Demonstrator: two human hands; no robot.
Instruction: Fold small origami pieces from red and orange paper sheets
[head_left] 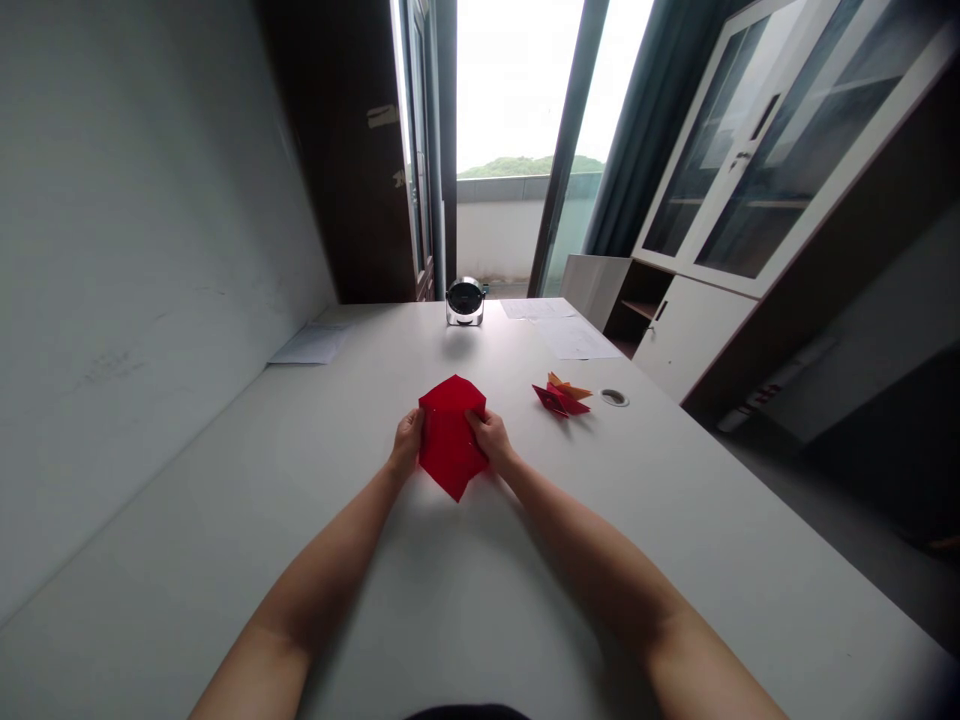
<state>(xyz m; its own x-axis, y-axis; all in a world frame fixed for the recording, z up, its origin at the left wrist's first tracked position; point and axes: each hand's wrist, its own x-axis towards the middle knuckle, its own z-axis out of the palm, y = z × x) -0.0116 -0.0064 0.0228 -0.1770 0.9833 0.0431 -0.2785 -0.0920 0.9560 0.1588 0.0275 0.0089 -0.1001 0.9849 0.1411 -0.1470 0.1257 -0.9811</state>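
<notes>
A folded sheet of red paper is held just above the white table, one corner pointing toward me. My left hand pinches its left edge with closed fingers. On the right edge, my right hand grips it the same way, thumb on top. Both forearms reach in from the bottom of the view.
Folded red and orange paper pieces lie to the right, beside a round cable hole. A small black and silver device stands at the far edge. White sheets lie far left and far right. Cabinets stand right.
</notes>
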